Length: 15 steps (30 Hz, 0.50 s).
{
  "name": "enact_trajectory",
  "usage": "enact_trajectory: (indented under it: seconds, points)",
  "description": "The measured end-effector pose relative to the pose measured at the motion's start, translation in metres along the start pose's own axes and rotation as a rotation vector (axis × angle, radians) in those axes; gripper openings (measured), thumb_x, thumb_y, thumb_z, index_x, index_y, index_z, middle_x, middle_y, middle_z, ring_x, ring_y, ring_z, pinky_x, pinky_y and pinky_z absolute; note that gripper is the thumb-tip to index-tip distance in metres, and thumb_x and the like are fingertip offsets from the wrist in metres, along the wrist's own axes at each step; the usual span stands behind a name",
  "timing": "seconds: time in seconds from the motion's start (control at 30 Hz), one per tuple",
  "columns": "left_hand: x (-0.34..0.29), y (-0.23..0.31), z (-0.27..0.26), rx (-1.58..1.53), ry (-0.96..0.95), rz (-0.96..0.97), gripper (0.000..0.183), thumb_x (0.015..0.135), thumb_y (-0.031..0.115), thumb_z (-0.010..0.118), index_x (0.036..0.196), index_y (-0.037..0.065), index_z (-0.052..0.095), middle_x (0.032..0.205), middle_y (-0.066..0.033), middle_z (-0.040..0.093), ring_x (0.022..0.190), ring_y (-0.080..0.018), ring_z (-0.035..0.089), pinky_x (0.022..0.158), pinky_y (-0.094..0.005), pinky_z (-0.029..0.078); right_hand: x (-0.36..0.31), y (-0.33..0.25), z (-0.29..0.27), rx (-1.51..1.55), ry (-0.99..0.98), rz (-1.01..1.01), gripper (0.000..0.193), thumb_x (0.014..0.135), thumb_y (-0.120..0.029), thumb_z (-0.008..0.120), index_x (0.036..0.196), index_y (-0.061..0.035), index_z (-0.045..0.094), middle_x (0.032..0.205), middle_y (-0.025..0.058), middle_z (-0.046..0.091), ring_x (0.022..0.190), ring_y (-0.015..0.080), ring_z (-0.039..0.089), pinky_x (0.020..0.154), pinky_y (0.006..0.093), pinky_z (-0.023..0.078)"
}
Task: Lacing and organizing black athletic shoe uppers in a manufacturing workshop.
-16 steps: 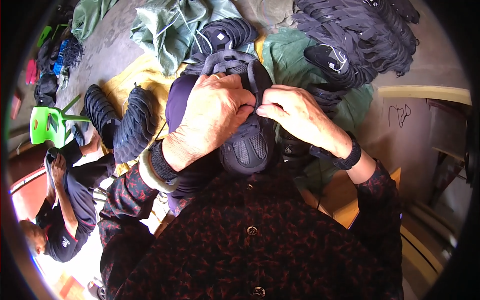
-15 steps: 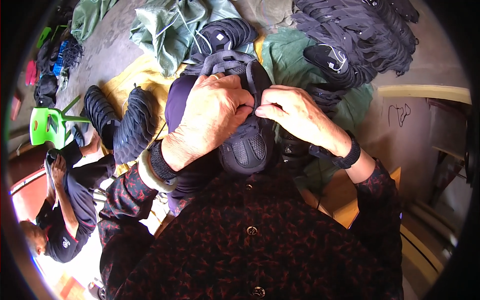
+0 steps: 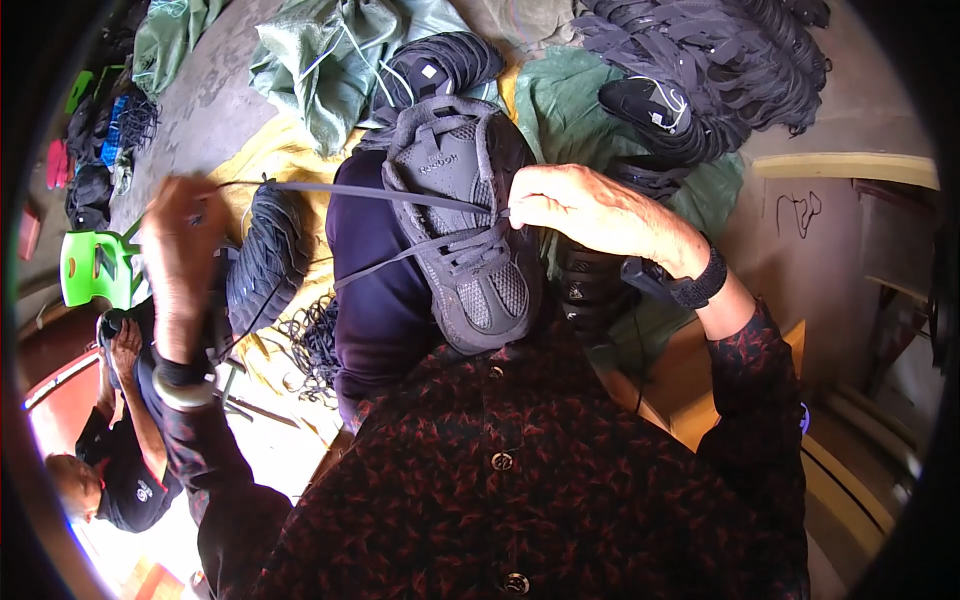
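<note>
The grey shoe (image 3: pixel 462 226) sits at the centre of the frame, sole down on the dark-trousered thigh (image 3: pixel 357 235). Its long axis runs from the collar at upper centre down to the toe, which points toward the wearer's shirt (image 3: pixel 480 440) and leans slightly to the right of the frame. The right hand (image 3: pixel 590 210) is the nearer one: its grip is closed on the shoe at the right-hand eyelet edge, though I cannot tell whether some lace is caught there too. The left hand (image 3: pixel 185 240) is well apart, at the left of the frame and blurred, its grip apparently closed on the flat lace (image 3: pixel 345 190). From there the lace stretches taut to the right, over the collar's left side, nearly square to the shoe's long axis. A second lace end (image 3: pixel 385 265) slants from the lower eyelets toward the lower left, lying over the thigh.
</note>
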State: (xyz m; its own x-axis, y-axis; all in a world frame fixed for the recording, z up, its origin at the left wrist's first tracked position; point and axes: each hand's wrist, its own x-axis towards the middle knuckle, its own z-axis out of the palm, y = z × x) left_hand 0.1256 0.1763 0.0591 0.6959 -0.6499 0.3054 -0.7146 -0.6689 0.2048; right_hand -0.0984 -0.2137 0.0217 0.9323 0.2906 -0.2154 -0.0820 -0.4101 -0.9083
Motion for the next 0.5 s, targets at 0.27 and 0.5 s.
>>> enact_trajectory:
  seconds: [0.27,0.5]
  points:
    - [-0.089,-0.192,-0.019,0.576,-0.327,-0.611,0.023,0.085,0.023,0.059,0.098,0.01,0.074,0.096,-0.0165,0.071,0.093,-0.0373,0.069,0.082,-0.0462,0.054,0.002,-0.01,-0.005,-0.029,0.018,0.018,0.024,0.101,-0.021,0.051,0.094,0.001,0.058,0.087,0.0087,0.064,0.084,0.0216,0.064,0.081,0.0354,0.05]
    - [-0.035,-0.011,0.043,-0.297,-0.323,-0.128,0.022,0.091,0.0,0.066,0.111,0.004,0.072,0.104,-0.0109,0.069,0.095,-0.0219,0.069,0.084,-0.0317,0.053,-0.006,-0.025,-0.013,-0.072,0.047,0.01,0.009,0.097,-0.01,0.052,0.095,-0.0031,0.057,0.087,0.0096,0.06,0.085,0.0232,0.062,0.08,0.0371,0.05]
